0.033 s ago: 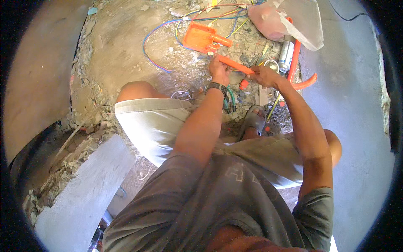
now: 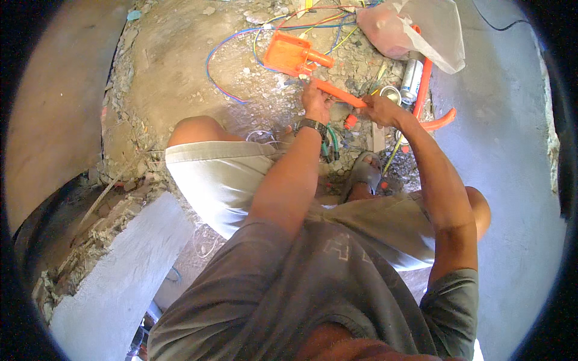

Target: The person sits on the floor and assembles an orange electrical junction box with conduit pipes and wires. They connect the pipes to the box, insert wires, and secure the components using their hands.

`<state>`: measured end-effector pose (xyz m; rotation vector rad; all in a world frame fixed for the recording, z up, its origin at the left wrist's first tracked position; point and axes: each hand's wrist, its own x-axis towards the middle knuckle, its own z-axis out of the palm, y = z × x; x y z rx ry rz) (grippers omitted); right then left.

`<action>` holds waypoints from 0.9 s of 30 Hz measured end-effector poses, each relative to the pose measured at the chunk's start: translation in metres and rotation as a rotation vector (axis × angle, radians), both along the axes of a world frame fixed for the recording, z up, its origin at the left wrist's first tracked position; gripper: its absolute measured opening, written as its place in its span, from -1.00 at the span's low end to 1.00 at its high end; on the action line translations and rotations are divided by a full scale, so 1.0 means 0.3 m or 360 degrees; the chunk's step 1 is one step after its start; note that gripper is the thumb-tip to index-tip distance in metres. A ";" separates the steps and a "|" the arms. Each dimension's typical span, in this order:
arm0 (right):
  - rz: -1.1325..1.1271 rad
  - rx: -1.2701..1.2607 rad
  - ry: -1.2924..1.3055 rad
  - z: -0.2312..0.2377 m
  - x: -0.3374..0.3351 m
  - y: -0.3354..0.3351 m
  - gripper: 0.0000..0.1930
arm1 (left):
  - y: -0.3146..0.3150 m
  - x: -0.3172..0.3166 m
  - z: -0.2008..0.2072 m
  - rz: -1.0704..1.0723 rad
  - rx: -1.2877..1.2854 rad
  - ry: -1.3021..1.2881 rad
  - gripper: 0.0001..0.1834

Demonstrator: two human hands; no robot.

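A length of orange conduit pipe (image 2: 342, 93) runs between my hands, slanting down to the right. My left hand (image 2: 316, 103) is closed round its left part, just below an orange electrical box (image 2: 288, 54) with a stub of pipe on its side. Further right, my right hand (image 2: 380, 111) grips the same conduit with curled fingers. Past my right forearm, a bent orange pipe end (image 2: 439, 120) shows; whether it belongs to the held piece I cannot tell, as the forearm covers the join. A small orange fitting (image 2: 350, 121) lies on the rubble below the conduit.
Red, blue and yellow-green wires (image 2: 211, 63) loop over the broken ground. At upper right lie a clear plastic bag (image 2: 430, 30), a spray can (image 2: 412, 81), an open tin (image 2: 391, 94) and another orange pipe (image 2: 424, 84). Green tubing (image 2: 333, 141) is near my sandalled foot (image 2: 364, 171).
Beyond my right forearm, the bent orange pipe end has shifted very slightly. Both hands keep their hold on the conduit.
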<state>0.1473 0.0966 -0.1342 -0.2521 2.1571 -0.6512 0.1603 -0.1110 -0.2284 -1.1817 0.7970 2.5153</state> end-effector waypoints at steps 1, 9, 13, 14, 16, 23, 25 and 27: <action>0.0053 0.0033 -0.0072 0.058 -0.013 -0.016 -0.44 | 0.003 0.000 -0.007 -0.0037 0.0017 0.0017 -0.66; 0.0148 0.0092 0.0262 -0.040 -0.016 -0.031 -0.47 | 0.008 0.002 0.001 -0.0173 0.0017 0.0102 -0.64; 0.0144 0.0139 0.0166 0.038 -0.027 -0.077 -0.48 | -0.017 0.010 -0.044 -0.0202 -0.0012 0.0085 -0.65; 0.0158 0.0131 0.0201 0.030 -0.026 -0.076 -0.50 | -0.019 0.008 -0.055 -0.0220 -0.0023 0.0074 -0.66; 0.0187 0.0116 0.0269 0.021 -0.021 -0.078 -0.53 | -0.021 0.009 -0.072 -0.0250 -0.0046 0.0061 -0.67; 0.0185 0.0302 0.0409 0.035 -0.035 -0.103 -0.59 | -0.030 -0.024 -0.074 -0.0150 -0.0072 -0.0012 -0.63; 0.0158 0.0443 0.0429 0.065 -0.079 -0.099 -0.59 | -0.062 -0.038 -0.081 -0.0037 -0.0054 -0.0143 -0.62; 0.0122 0.0407 0.0500 0.051 -0.114 -0.072 -0.59 | -0.088 -0.065 -0.099 0.0031 -0.0080 -0.0248 -0.60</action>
